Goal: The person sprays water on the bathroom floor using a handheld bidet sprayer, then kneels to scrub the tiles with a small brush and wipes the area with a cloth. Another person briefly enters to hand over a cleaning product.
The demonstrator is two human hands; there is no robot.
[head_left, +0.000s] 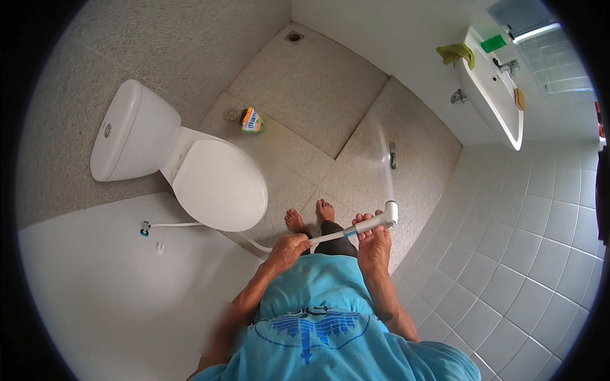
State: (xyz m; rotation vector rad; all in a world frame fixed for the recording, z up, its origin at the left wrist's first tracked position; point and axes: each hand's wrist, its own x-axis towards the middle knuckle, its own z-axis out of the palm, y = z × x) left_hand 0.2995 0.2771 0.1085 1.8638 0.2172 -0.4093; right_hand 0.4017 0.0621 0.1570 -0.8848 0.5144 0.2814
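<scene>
My right hand (373,246) is closed around the handle of a white bidet sprayer (376,221), below its angled head. A stream of water (387,171) leaves the head and runs away from me toward the wet floor. My left hand (288,251) grips the sprayer's white hose (332,237) a little to the left of the handle. Behind that hand the hose passes by the toilet, toward a wall valve (145,228). On the floor beside the stream lies a small dark and green object (393,156), whose kind I cannot make out.
A white toilet (220,185) with its lid down stands at the left. Beyond it a colourful packet (251,120) sits by a round floor drain (231,114). A wall sink (492,95) with a green cloth (456,53) is at the far right. My bare feet (325,210) are on the floor.
</scene>
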